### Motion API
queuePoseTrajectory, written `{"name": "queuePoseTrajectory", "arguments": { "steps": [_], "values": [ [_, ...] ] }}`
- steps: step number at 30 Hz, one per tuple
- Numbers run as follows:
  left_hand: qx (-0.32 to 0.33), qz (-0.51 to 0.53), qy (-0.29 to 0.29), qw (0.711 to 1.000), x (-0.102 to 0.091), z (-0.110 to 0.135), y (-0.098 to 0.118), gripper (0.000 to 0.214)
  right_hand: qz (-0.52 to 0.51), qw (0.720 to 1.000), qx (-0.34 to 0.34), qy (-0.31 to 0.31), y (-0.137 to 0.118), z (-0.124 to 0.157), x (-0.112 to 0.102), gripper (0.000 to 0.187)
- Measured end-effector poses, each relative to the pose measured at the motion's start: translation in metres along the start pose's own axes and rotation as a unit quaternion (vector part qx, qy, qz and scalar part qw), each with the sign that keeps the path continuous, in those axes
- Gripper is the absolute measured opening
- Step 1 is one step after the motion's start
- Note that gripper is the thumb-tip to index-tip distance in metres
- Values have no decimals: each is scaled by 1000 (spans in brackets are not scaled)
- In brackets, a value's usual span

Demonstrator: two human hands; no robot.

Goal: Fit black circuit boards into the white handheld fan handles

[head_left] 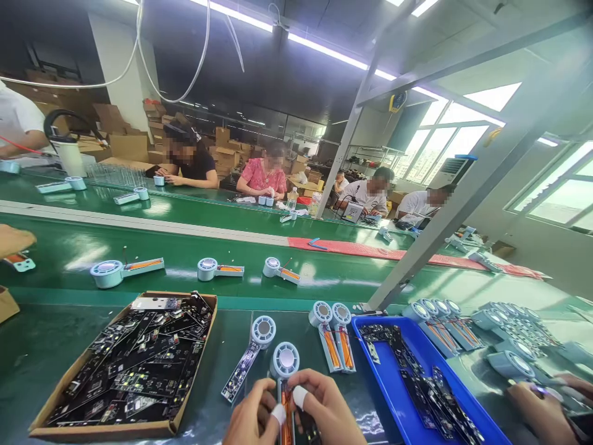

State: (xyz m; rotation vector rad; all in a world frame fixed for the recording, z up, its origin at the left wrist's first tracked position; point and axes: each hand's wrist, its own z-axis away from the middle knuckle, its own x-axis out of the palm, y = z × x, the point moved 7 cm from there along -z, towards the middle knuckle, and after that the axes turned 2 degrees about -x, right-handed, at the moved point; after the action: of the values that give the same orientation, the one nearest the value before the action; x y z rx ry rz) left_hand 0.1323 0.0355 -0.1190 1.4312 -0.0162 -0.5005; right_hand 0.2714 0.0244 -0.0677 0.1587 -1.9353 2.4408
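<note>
My left hand (252,415) and my right hand (327,409) are at the bottom centre, both with white tape on a finger. Together they grip the handle of a pale blue handheld fan (284,360), whose round head points away from me. Orange cells show in its open handle between my fingers. Just left of my hands lies a similar fan with a black circuit board (241,371) on its handle. To the right, two more fans with orange cells (336,340) lie side by side. A co-worker's hand (540,411) is at the lower right edge.
A cardboard tray (115,431) of black circuit boards stands left of my hands, and a blue plastic tray (389,383) of boards stands to the right. Fans lie along the green conveyor belt (176,290) and in a heap at right. Steel posts and seated co-workers are beyond.
</note>
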Motion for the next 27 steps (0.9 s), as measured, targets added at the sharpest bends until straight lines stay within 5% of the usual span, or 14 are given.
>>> {"name": "queuePoseTrajectory", "arguments": {
  "steps": [5, 11, 21, 27],
  "values": [
    [-10, -17, -39, 999, 10, -21, 5, 42, -62, 998, -25, 1, 7, -3, 3, 28],
    [-4, 175, -96, 980, 23, -28, 11, 21, -80, 992, -92, -21, -5, 9, 6, 38],
    [-11, 264, -13, 964, 32, -14, -14, 51, -64, 989, -120, 67, 1, 15, -4, 43],
    [17, 240, -44, 970, 22, -12, -9, 51, -126, 987, -78, 68, 19, 14, -2, 48]
  ]
}}
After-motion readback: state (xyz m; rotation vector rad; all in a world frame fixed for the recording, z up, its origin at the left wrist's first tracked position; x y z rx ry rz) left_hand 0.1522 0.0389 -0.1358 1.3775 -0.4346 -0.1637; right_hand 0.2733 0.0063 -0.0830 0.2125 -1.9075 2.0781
